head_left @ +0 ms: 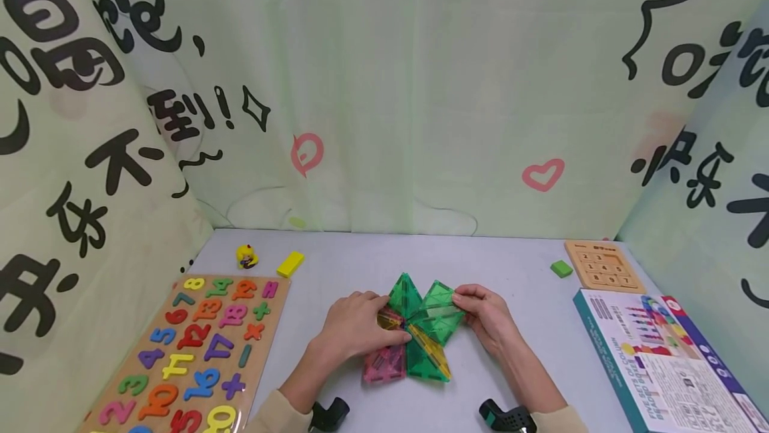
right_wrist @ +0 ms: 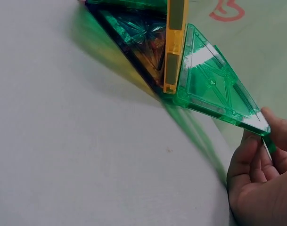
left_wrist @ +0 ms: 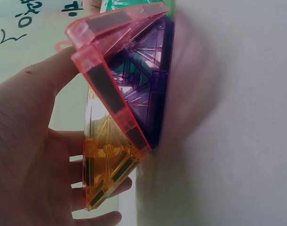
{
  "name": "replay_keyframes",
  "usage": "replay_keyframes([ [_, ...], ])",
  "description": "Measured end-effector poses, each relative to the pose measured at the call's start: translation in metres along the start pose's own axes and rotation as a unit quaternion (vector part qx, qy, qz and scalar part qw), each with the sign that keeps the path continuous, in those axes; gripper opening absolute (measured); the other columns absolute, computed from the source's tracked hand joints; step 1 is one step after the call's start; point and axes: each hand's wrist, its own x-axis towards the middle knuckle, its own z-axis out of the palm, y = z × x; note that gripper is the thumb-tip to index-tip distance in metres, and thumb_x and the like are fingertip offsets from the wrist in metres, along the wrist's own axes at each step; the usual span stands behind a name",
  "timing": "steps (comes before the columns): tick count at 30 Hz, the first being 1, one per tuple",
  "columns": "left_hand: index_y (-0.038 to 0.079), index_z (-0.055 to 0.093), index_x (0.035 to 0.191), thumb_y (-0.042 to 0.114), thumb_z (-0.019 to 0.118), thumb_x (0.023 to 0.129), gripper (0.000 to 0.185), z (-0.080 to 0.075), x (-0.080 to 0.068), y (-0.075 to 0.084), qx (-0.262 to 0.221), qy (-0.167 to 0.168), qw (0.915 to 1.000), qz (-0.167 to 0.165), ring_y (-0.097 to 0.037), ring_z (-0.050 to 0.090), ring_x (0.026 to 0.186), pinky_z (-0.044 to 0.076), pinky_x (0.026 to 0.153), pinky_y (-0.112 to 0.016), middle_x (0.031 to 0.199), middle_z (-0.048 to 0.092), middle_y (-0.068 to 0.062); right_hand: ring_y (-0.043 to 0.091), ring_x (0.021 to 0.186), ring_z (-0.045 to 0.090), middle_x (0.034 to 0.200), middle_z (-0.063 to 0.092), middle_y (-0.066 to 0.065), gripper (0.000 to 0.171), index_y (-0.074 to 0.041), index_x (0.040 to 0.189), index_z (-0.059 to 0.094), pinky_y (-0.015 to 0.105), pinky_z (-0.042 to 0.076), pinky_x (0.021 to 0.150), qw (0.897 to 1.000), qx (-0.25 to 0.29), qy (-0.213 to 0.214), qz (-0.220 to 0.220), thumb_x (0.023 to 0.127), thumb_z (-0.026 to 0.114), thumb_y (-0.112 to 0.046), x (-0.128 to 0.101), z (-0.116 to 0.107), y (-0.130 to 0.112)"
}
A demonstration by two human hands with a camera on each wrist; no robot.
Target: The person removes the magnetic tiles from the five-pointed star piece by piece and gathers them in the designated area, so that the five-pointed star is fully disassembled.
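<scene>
A cluster of see-through magnetic tiles stands near the table's front middle. In the head view a pink tile [head_left: 384,362] is at its lower left, with green tiles [head_left: 437,311] around the back and right. My left hand [head_left: 353,326] holds the cluster's left side, thumb in front. The left wrist view shows its fingers around an orange tile [left_wrist: 108,136], beside pink and purple tiles [left_wrist: 155,94]. At the other side my right hand [head_left: 485,318] pinches the outer corner of a green tile [right_wrist: 211,82], which slants outward beside an upright yellow tile [right_wrist: 174,61].
A wooden number board [head_left: 201,326] with colourful pieces lies at left. Behind it are a small yellow figure [head_left: 246,257] and a yellow block [head_left: 291,264]. At right are a printed box [head_left: 673,359], a wooden number tray [head_left: 603,266] and a green block [head_left: 561,269]. Printed curtains enclose the table.
</scene>
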Motion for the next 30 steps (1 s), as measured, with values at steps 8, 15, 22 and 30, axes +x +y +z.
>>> replay_keyframes([
  [8, 0.02, 0.059, 0.138, 0.084, 0.056, 0.074, 0.09, -0.003, 0.0, -0.001, 0.002, 0.001, 1.0, -0.005, -0.023, 0.06, 0.116, 0.05, 0.093, -0.045, 0.131, 0.064, -0.002, 0.011, 0.073, 0.061, 0.083, 0.065, -0.004, 0.013, -0.002, 0.105, 0.061, 0.023, 0.052, 0.071, 1.0, 0.008, 0.016, -0.016, 0.093, 0.066, -0.005, 0.007, 0.005, -0.005],
  [15, 0.02, 0.059, 0.138, 0.084, 0.055, 0.075, 0.09, -0.002, 0.0, -0.002, 0.0, -0.002, 1.0, -0.003, -0.022, 0.06, 0.115, 0.05, 0.093, -0.045, 0.132, 0.064, -0.002, 0.008, 0.07, 0.06, 0.079, 0.064, -0.006, 0.012, -0.003, 0.107, 0.061, 0.023, 0.05, 0.068, 0.996, 0.042, 0.071, -0.023, 0.096, 0.063, -0.005, 0.024, -0.003, -0.011],
  [22, 0.021, 0.059, 0.138, 0.085, 0.055, 0.075, 0.09, 0.0, 0.0, -0.003, 0.008, -0.002, 1.0, 0.0, -0.02, 0.06, 0.115, 0.05, 0.092, -0.043, 0.131, 0.064, -0.001, 0.006, 0.074, 0.065, 0.088, 0.064, -0.001, 0.027, 0.006, 0.122, 0.054, 0.021, 0.055, 0.072, 0.994, -0.019, 0.103, -0.04, 0.098, 0.059, -0.005, 0.05, -0.018, -0.018],
  [30, 0.022, 0.059, 0.139, 0.087, 0.052, 0.074, 0.092, 0.002, 0.002, -0.003, 0.013, -0.003, 0.9999, 0.0, -0.02, 0.059, 0.115, 0.05, 0.092, -0.043, 0.131, 0.064, 0.0, 0.002, 0.072, 0.066, 0.095, 0.059, 0.004, 0.028, 0.007, 0.122, 0.051, 0.019, 0.056, 0.073, 0.989, -0.066, 0.125, -0.036, 0.097, 0.059, -0.003, 0.08, -0.029, -0.028],
])
